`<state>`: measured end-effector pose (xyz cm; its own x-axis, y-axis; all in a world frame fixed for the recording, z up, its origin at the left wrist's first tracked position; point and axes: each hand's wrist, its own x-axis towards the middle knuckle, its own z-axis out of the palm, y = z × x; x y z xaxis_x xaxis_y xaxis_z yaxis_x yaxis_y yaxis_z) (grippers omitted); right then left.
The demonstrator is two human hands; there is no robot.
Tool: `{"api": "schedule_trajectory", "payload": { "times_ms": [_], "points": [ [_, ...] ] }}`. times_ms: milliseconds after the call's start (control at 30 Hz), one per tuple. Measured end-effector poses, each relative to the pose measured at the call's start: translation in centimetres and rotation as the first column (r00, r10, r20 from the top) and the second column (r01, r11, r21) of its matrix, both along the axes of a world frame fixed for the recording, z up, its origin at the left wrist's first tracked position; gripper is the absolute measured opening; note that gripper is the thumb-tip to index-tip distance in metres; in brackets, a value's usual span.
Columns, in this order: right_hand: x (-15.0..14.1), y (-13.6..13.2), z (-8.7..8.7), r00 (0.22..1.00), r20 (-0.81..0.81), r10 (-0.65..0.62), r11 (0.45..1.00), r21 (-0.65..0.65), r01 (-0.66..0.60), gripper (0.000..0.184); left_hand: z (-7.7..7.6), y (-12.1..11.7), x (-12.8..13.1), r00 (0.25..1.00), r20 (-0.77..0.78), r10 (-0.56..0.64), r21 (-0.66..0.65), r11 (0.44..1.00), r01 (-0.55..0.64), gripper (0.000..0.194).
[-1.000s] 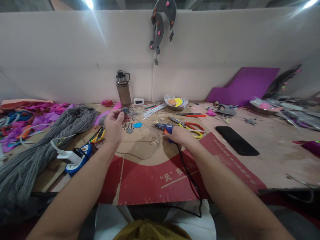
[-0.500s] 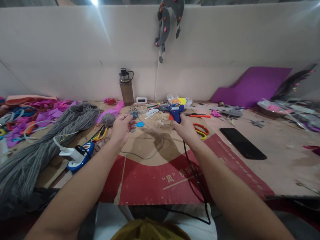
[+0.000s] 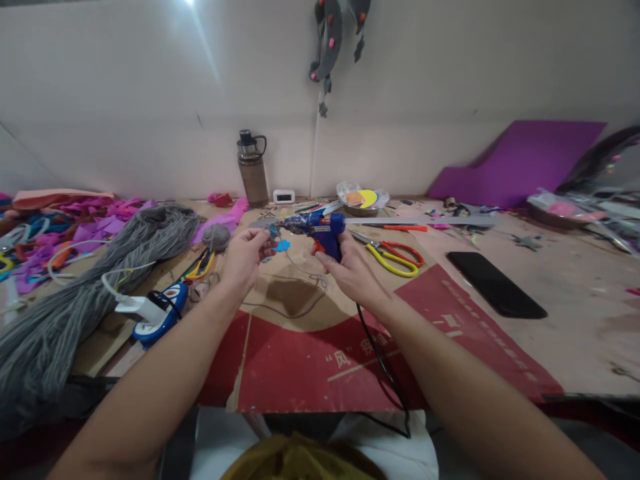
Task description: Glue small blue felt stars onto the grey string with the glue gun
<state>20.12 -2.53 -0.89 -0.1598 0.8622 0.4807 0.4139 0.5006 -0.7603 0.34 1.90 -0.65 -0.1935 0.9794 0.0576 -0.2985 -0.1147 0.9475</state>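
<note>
In my right hand (image 3: 353, 270) is a blue glue gun (image 3: 327, 233), gripped by its handle and pointing left. A long pale glue stick (image 3: 415, 220) runs out behind it, and a black cord (image 3: 377, 353) hangs below. The fingers of my left hand (image 3: 250, 253) are pinched on a small blue-grey piece (image 3: 273, 231), right by the gun's nozzle; its exact kind is too small to make out. Beneath lies a bright blue cut-out (image 3: 283, 245) on the cardboard (image 3: 300, 287). A thin grey yarn strand (image 3: 300, 270) trails close by.
To the right are scissors (image 3: 395, 257), a black phone (image 3: 495, 283) and a purple sheet (image 3: 515, 163). A bottle (image 3: 253, 173) and small white clock (image 3: 284, 197) stand behind. Grey yarn (image 3: 125, 260), a yarn ball (image 3: 216, 237) and a blue power strip (image 3: 160, 320) are left.
My right hand has moved the glue gun left, bringing its nozzle to the piece in my left hand. The scissors show more fully. The view has shifted slightly.
</note>
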Motion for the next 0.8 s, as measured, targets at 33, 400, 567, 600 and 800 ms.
{"api": "schedule_trajectory", "payload": {
  "times_ms": [33,400,567,600,800],
  "points": [
    [0.04,0.02,-0.04,1.0,0.021,0.001,1.0,0.017,-0.001,0.03,0.04,-0.06,0.04,1.0,-0.001,-0.003,0.004,1.0,0.003,0.017],
    [-0.4,-0.05,0.26,0.993,0.115,-0.032,0.999,0.017,0.03,0.048,-0.12,-0.18,0.28,1.0,-0.027,-0.006,0.053,0.999,0.008,0.021],
    [-0.48,-0.08,0.22,0.99,0.133,-0.042,0.999,-0.005,0.043,0.045,-0.16,-0.17,0.26,0.999,-0.05,-0.009,0.068,0.998,0.013,0.021],
    [-0.49,-0.08,0.19,0.99,0.133,-0.042,0.999,-0.011,0.043,0.045,-0.19,-0.17,0.25,0.998,-0.054,-0.013,0.07,0.997,0.017,0.02],
    [-0.49,-0.09,0.22,0.991,0.123,-0.057,0.998,-0.022,0.06,0.046,-0.43,-0.14,0.17,0.997,-0.073,-0.026,0.073,0.997,0.031,0.022]
  ]
}}
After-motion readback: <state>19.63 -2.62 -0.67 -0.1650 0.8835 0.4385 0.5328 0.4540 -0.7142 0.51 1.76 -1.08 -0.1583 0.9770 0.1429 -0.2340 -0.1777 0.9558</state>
